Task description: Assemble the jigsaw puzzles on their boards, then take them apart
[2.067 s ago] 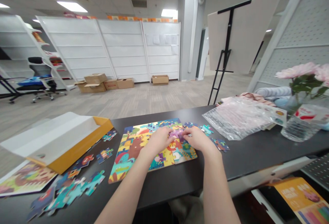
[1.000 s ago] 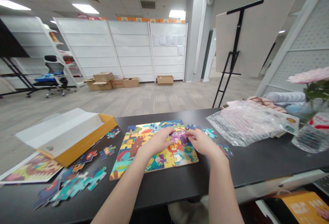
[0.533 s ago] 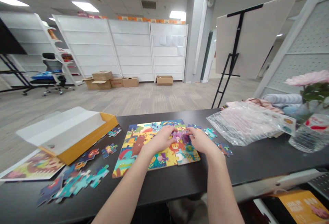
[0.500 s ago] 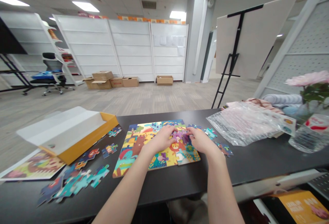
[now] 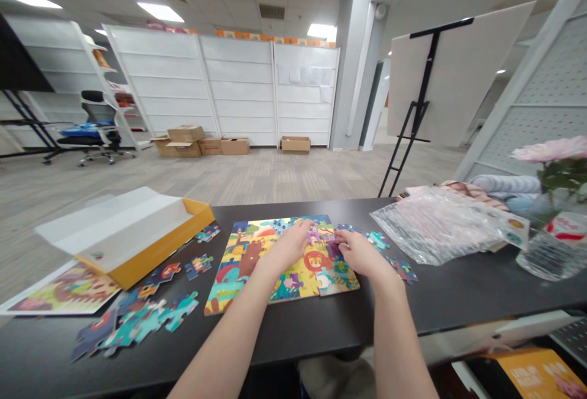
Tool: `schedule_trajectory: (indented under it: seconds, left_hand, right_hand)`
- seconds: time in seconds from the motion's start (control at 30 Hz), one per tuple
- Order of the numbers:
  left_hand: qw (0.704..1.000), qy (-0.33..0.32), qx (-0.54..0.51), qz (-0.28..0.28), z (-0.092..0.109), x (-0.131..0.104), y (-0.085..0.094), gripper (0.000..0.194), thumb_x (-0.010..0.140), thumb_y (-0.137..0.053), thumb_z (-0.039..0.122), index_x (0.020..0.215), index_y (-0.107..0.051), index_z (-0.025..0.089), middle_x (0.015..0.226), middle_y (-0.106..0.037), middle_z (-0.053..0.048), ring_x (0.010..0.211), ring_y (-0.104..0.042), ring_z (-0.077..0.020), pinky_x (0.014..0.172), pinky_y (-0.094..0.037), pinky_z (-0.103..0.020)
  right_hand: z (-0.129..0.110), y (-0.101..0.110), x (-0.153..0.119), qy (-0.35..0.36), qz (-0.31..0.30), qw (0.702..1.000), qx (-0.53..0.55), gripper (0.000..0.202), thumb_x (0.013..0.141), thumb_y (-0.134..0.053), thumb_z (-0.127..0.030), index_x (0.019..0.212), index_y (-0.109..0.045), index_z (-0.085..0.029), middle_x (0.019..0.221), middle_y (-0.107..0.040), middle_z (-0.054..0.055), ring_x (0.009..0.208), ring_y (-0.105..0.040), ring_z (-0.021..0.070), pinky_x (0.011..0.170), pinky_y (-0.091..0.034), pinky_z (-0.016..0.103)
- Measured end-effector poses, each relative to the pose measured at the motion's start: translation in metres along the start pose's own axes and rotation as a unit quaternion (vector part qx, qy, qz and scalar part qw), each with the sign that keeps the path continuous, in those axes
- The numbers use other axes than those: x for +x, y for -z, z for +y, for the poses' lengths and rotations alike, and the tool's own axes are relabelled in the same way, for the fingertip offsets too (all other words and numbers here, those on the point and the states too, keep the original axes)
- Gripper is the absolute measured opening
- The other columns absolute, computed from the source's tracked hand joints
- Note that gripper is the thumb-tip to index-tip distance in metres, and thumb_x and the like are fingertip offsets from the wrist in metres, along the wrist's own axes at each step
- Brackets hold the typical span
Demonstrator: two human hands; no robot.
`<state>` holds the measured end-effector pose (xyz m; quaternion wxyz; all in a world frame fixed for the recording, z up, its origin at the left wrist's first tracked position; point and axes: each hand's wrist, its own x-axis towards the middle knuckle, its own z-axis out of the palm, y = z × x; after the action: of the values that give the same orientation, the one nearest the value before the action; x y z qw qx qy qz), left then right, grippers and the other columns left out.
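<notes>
A colourful jigsaw puzzle (image 5: 257, 255) with animal pictures lies assembled on the black table in front of me. My left hand (image 5: 293, 243) rests over its upper middle, fingers stretched forward onto the pieces and holding nothing I can see. At the puzzle's right side is my right hand (image 5: 360, 252), its fingers apart and the fingertips touching pieces near the upper right. A lion piece (image 5: 314, 261) shows between the two hands. Loose puzzle pieces (image 5: 378, 240) lie just beyond and beside my right hand. Part of the puzzle is covered by my left hand and forearm.
Left of the puzzle lie a pile of loose pieces (image 5: 147, 319), an open yellow box (image 5: 160, 249) and a printed picture sheet (image 5: 77, 286). On the right are a clear plastic bag (image 5: 440, 228) and a glass vase (image 5: 550, 258) with a pink flower. An easel (image 5: 415, 118) stands beyond the table.
My left hand has drawn slightly up and back, uncovering more of the lion piece. My right hand stays at the puzzle's right side. The whole view has shifted slightly.
</notes>
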<state>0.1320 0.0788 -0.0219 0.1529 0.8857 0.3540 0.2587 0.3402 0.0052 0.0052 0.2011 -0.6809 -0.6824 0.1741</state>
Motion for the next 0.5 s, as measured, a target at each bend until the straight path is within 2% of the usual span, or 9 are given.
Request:
schedule_trajectory:
  seconds: [0.23, 0.5]
  left_hand:
    - [0.999, -0.022, 0.024, -0.007, 0.009, 0.004, -0.001, 0.028, 0.095, -0.044, 0.011, 0.115, -0.062, 0.018, 0.119, -0.065, -0.01, 0.116, -0.059, -0.0226, 0.104, -0.047, -0.039]
    - [0.998, -0.014, 0.048, -0.023, 0.014, 0.005, 0.004, 0.024, 0.095, -0.046, 0.012, 0.104, -0.069, 0.017, 0.114, -0.068, -0.011, 0.112, -0.062, -0.0226, 0.102, -0.048, -0.036]
  right_hand:
    - [-0.005, 0.002, -0.004, 0.009, 0.009, 1.0, -0.003, 0.041, 0.089, -0.053, -0.012, 0.126, -0.066, -0.023, 0.118, -0.075, 0.009, 0.113, -0.068, 0.0216, 0.099, -0.048, 0.03]
    - [-0.012, 0.006, -0.009, 0.014, -0.003, 1.0, -0.006, 0.04, 0.091, -0.052, -0.015, 0.129, -0.064, -0.019, 0.127, -0.071, 0.011, 0.118, -0.066, 0.0229, 0.1, -0.048, 0.03]
